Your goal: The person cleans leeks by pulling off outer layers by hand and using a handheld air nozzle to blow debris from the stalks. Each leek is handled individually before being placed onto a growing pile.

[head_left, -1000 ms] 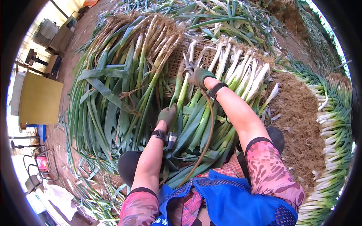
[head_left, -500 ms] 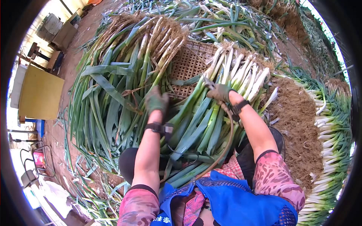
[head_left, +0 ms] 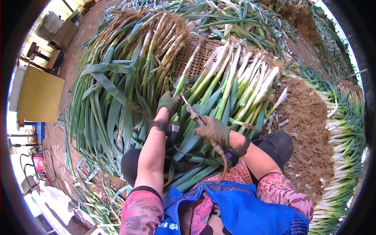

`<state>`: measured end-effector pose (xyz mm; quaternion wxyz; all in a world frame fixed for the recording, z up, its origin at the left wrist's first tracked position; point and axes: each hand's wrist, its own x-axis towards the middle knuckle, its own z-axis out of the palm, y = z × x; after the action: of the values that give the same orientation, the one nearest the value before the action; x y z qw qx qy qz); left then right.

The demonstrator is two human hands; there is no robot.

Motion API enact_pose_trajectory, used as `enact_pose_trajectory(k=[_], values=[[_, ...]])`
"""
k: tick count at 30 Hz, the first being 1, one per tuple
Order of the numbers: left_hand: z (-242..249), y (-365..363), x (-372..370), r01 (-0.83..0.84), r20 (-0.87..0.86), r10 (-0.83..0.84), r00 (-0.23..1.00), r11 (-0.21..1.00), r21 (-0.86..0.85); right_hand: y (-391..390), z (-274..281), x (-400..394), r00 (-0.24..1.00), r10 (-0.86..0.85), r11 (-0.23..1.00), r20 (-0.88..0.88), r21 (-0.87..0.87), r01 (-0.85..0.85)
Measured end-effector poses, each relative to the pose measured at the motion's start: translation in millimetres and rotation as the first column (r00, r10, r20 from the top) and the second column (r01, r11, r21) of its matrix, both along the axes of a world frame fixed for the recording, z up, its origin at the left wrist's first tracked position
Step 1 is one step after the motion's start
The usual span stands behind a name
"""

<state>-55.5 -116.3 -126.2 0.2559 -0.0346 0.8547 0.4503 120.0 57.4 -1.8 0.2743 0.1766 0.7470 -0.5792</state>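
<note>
My left hand, in a dark glove, is closed round a single leek whose pale stem and roots point away from me. In my gloved right hand is an air blow gun, its thin nozzle close to my left hand and the leek. A brown hose runs from the gun down towards my lap. To the left lies a heap of leeks with brownish, soil-stained stems. On the right are leeks with white stems.
A perforated tan crate shows between the two heaps. Brown root matter covers the ground at right, beside a long row of leeks. Leek leaves litter the back. At left stand a yellow board and a metal-framed chair.
My left hand has come up with one leek drawn apart from the left heap. My right hand has moved down and left, bringing the blow gun's nozzle close to it.
</note>
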Motion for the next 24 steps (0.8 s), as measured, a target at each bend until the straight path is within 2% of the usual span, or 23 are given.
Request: enact_pose_trajectory(k=[3, 6, 7, 8, 9, 11, 13, 16, 18, 19, 22, 24], values=[[14, 0, 18, -0.048, 0.191, -0.002, 0.982, 0.965, 0.257, 5, -23, -3, 0.999, -0.032, 0.994, 0.001, 0.106, 0.031], [9, 8, 25, 0.044, 0.178, -0.073, 0.981, 0.986, 0.164, 0, -22, -5, 0.999, -0.003, 0.987, -0.036, 0.162, 0.008], [8, 8, 26, 0.103, -0.014, -0.103, 0.995, 0.995, -0.002, -4, -23, -6, 0.999, 0.007, 0.986, -0.038, 0.167, 0.0], [8, 8, 27, 0.109, -0.042, -0.111, 0.993, 0.993, -0.039, -8, -23, -8, 0.999, 0.016, 0.985, -0.041, 0.174, -0.009], [8, 8, 28, 0.114, -0.071, -0.119, 0.99, 0.99, -0.077, -7, -22, -14, 0.999, -0.041, 0.994, -0.018, 0.099, 0.043], [21, 7, 31, 0.127, -0.091, -0.14, 0.986, 0.982, -0.141, -1, -30, -32, 0.994, -0.105, 0.976, -0.027, 0.191, 0.108], [16, 10, 31, 0.13, -0.083, -0.143, 0.986, 0.981, -0.141, 0, -31, -37, 0.992, -0.123, 0.964, -0.011, 0.238, 0.122], [11, 14, 34, 0.173, -0.029, -0.178, 0.984, 0.975, -0.14, -6, -29, -34, 0.986, -0.155, 0.981, -0.055, 0.113, 0.161], [17, 16, 39, 0.223, 0.059, -0.217, 0.974, 0.967, -0.12, 5, -26, -51, 0.986, -0.167, 0.981, 0.003, 0.101, 0.165], [6, 18, 40, 0.237, 0.05, -0.232, 0.971, 0.957, -0.168, 12, -26, -62, 0.985, -0.172, 0.981, 0.032, 0.095, 0.168], [10, 19, 48, 0.247, -0.013, -0.253, 0.967, 0.953, -0.174, 32, -47, -92, 0.968, -0.25, 0.957, 0.001, 0.15, 0.247], [13, 20, 49, 0.237, -0.014, -0.243, 0.97, 0.957, -0.168, 49, -49, -104, 0.961, -0.258, 0.929, -0.099, 0.246, 0.275]])
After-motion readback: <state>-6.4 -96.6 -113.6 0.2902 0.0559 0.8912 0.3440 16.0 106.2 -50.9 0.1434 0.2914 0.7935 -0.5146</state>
